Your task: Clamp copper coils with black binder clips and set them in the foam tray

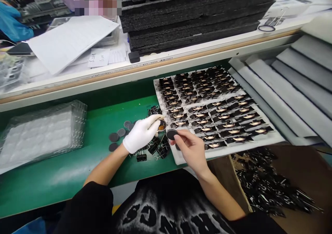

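My left hand [142, 133], in a white glove, is closed on a small round piece [162, 125] with a dark face and an orange-gold pattern. Bare and pinched, my right hand [190, 147] grips a black disc [172, 134] by its edge, just right of that round piece and apart from it. Below the gloved fingers lies a loose heap of black binder clips [155, 146]. Several dark grey discs [113, 137] are scattered left of the glove. To the right, a white tray [178, 158] bears rows of binder clips [229, 125] clamped on pale-edged pieces.
Stacked clear plastic trays [44, 130] stand at the left of the green table [103, 171]. Grey padded sheets [287, 89] lean at the right. Below them, a cardboard box [306, 171] holds many binder clips. Black foam slabs [197, 16] sit on the white shelf [109, 71] ahead.
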A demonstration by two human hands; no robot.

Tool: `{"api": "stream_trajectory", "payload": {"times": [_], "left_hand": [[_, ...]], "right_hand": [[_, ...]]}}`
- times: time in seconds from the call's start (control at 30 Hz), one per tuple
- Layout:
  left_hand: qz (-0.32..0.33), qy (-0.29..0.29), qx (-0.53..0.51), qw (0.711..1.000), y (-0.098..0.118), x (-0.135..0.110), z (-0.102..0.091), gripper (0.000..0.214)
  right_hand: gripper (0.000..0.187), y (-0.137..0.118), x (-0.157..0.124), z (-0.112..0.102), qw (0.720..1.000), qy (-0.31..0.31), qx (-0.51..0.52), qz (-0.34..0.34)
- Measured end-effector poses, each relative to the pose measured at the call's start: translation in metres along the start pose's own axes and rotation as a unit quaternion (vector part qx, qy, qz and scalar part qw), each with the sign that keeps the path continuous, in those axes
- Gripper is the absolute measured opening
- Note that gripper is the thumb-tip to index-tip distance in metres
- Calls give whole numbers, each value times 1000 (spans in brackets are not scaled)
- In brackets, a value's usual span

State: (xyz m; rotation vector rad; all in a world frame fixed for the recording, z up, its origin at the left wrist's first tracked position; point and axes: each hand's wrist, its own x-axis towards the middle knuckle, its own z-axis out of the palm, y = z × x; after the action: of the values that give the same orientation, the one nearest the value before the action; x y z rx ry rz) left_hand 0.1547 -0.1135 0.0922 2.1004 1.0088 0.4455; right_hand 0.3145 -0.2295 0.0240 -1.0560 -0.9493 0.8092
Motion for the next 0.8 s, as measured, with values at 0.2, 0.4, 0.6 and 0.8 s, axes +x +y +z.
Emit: {"api": "stream_trajectory", "payload": {"times": [0.2,0.4,0.6,0.8], "left_hand": [[1,-37,-66,997,-1,-3,2,36],[-22,-86,-212,973,-1,-1,4,48],[-16,-116,-191,975,-3,-2,9,46],[25,-150,-52,987,1,-6,-7,57]], "right_hand": [[36,13,6,10,937,60,-226,-258],[69,25,8,11,832,24,-398,-386],[63,25,-2,12,937,13,-239,-255],[19,16,4,10,998,-44,11,35]]}}
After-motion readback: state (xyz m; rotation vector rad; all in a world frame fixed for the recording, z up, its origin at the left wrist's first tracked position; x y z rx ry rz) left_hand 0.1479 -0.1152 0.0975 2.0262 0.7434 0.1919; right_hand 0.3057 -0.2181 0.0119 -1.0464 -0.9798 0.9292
